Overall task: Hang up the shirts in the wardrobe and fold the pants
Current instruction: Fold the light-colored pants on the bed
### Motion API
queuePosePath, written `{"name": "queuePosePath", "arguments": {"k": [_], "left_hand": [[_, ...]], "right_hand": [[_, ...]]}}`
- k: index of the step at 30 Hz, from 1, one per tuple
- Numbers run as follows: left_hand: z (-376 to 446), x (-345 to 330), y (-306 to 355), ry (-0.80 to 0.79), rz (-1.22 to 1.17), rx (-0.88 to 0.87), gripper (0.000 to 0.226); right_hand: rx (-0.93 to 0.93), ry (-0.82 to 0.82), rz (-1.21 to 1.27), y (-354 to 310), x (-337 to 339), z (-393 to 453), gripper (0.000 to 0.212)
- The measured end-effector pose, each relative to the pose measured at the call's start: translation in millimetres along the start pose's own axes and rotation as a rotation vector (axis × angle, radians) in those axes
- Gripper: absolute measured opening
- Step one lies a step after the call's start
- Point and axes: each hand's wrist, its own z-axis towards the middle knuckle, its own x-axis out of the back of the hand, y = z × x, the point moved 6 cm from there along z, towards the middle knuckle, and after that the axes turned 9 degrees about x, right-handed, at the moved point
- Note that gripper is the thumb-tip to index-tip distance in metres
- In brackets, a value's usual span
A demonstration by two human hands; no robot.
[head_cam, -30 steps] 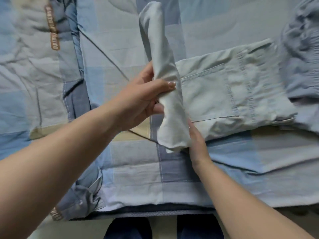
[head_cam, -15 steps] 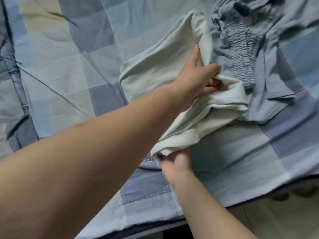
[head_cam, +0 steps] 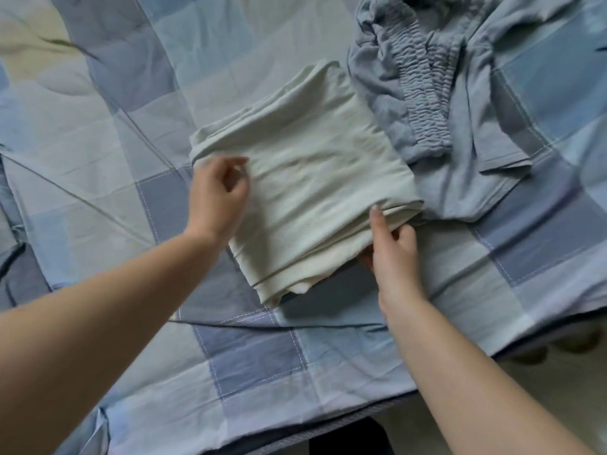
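Bed (head_cam: 256, 366) edge nearest, checked blue quilt, floor strip showing below the right forearm.

Right hand (head_cam: 395, 247) sits at the near-right corner of the folded pants (head_cam: 308, 192); index finger lies up along the folded edge, thumb and other fingers appear tucked under the stacked layers, so it is grasping that corner. Left hand (head_cam: 218, 195) is at the left edge of the pants, fingers loosely curled, resting on top of the cloth, nothing pinched that I can see, so released.

Pants: pale green, folded into a thick rectangle, lying on the bed between both hands. Layers at the near edge are uneven and fan out a bit.

Just beyond the right hand, touching the far-right side of the pants: crumpled grey-blue garment (head_cam: 437, 103) with a shirred elastic band, not folded.

Risks, my judgement:
- If the right hand lifts that corner with the left hand off, the stack could slide open and the fold is lost; cause is loose, uneven layers.
- Pants sit close to the bed edge, so a tug toward the body could drag them off.
- The pants' far side overlaps the grey garment, so moving either may pull the other.

Writing or brands: none readable in view.
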Motion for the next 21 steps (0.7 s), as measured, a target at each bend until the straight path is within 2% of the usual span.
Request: {"name": "queuePosePath", "arguments": {"k": [2,4,6,9,13,15,19,21], "left_hand": [[26.7,8.5,6.7,0.076,0.128,-0.089,0.029],[53.9,13.2,13.8,0.118,0.205,-0.107,0.031],[75.7,12.3,11.8,0.067,0.300,-0.056,0.032],[89.8,4.2,-3.5,-0.121,0.536,-0.026,0.038],[89.4,21.8,-24.8,-0.155,0.586,-0.025,0.039],[74.2,32.5,-43.9,-0.165,0.541,0.032,0.033],[2.2,49.5,-98.2,-0.088,0.290,0.250,0.030],[-45.7,47.8,-125.9,-0.070,0.085,0.385,0.028]], "right_hand": [[0.071,0.109,-0.119,-8.3,-0.2,2.4,0.044],[0.101,0.249,-0.070,-15.1,2.9,5.3,0.050],[0.081,0.307,0.005,-16.4,1.8,10.5,0.052],[0.096,0.252,-0.031,-17.6,-1.5,19.3,0.044],[0.193,0.142,-0.161,-37.1,-0.7,46.9,0.030],[0.236,0.092,-0.195,-49.6,-4.8,55.9,0.037],[0.323,-0.008,-0.153,-53.6,-16.9,28.4,0.041],[0.427,-0.037,-0.291,-43.3,-16.9,-6.1,0.037]]}}
